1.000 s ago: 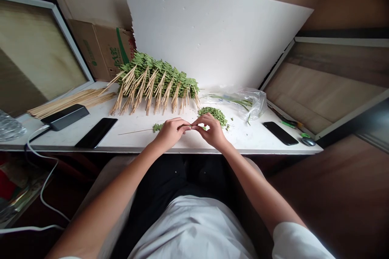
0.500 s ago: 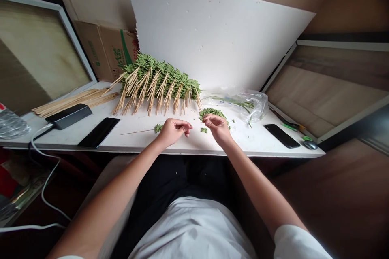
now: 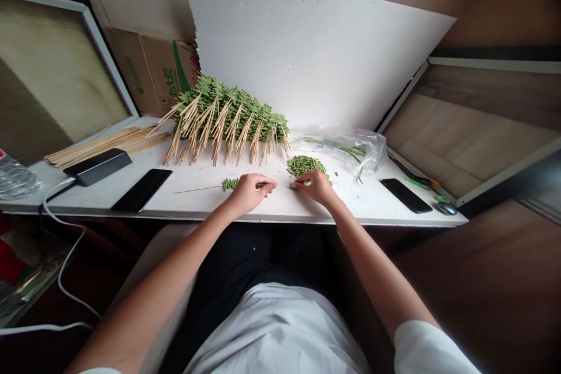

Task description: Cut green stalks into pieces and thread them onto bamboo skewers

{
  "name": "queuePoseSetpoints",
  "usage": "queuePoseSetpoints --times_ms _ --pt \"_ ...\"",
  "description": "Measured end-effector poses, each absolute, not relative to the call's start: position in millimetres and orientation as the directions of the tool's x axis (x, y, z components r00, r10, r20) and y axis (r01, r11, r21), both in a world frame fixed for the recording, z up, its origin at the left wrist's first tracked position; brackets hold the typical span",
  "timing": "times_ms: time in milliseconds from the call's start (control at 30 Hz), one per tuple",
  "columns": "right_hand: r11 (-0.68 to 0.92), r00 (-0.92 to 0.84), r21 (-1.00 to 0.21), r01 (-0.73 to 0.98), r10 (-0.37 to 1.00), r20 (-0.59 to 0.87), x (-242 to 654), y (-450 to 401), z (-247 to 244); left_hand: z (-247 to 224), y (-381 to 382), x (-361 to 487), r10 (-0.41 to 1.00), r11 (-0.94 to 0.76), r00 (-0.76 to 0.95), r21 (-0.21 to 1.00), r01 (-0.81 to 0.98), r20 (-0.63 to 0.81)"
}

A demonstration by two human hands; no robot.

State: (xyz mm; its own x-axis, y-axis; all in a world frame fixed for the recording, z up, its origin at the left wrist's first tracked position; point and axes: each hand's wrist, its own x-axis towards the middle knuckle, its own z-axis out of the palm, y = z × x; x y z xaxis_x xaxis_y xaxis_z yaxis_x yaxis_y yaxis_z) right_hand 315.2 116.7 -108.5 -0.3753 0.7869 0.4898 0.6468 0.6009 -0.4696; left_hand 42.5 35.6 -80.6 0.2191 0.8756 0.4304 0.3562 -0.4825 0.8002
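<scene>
My left hand (image 3: 254, 191) is closed, its thumb and fingers pinched around the end of a thin stick (image 3: 197, 190) that carries a row of green bean pieces (image 3: 229, 184). The stick points left, low over the white table (image 3: 175, 198). My right hand (image 3: 314, 186) is closed too, its fingertips down at the small green pieces lying in front of the loose pile of cut green pieces (image 3: 303, 165); what they pinch is too small to make out. Behind my hands stands a big stack of skewered green pieces (image 3: 232, 106) with bare stick ends (image 3: 219, 134) fanned toward me.
At the left lie bare sticks (image 3: 100, 146), a black box (image 3: 99, 166) with a white cable and a phone (image 3: 142, 190). At the right are a plastic bag (image 3: 372, 149) with long green stalks, another phone (image 3: 406, 196) and a mouse (image 3: 446, 208). A white board (image 3: 307, 41) stands behind.
My right hand has come down onto the small pieces in front of the pile, uncovering more of the pile. My left hand has barely moved.
</scene>
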Motion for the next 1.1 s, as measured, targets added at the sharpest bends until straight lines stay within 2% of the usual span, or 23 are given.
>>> queuePoseSetpoints --times_ms 133,233,333,400,567,733,933,1100 --pt "0.523 -0.280 -0.523 0.673 0.835 0.474 312.6 115.3 -101.0 -80.9 37.1 40.9 0.852 -0.521 0.208 0.744 0.418 0.480" --pt "0.505 -0.256 -0.611 0.610 0.855 0.451 305.8 107.4 -88.1 -79.6 35.5 41.5 0.868 -0.496 0.210 0.765 0.412 0.449" --pt "0.540 -0.351 -0.707 0.456 0.840 0.414 293.9 90.6 -72.9 -77.9 32.0 44.6 0.895 -0.446 0.184 0.812 0.377 0.407" --pt "0.597 -0.447 -0.722 0.349 0.783 0.432 285.2 77.7 -64.6 -77.2 29.6 47.3 0.894 -0.449 0.177 0.820 0.355 0.412" --pt "0.740 -0.523 -0.622 0.255 0.647 0.555 274.3 61.1 -56.1 -77.8 27.1 51.5 0.878 -0.478 0.172 0.826 0.297 0.446" --pt "0.799 -0.504 -0.510 0.318 0.598 0.623 276.3 62.2 -54.4 -75.4 26.9 51.1 0.869 -0.492 0.157 0.790 0.366 0.468" --pt "0.889 -0.558 -0.292 0.353 0.450 0.697 271.1 56.4 -51.6 -71.5 25.3 52.2 0.885 -0.465 0.171 0.808 0.361 0.433" --pt "0.919 -0.491 -0.280 0.276 0.385 0.781 263.6 51.6 -54.2 -70.7 24.8 52.2 0.871 -0.492 0.209 0.805 0.332 0.445"
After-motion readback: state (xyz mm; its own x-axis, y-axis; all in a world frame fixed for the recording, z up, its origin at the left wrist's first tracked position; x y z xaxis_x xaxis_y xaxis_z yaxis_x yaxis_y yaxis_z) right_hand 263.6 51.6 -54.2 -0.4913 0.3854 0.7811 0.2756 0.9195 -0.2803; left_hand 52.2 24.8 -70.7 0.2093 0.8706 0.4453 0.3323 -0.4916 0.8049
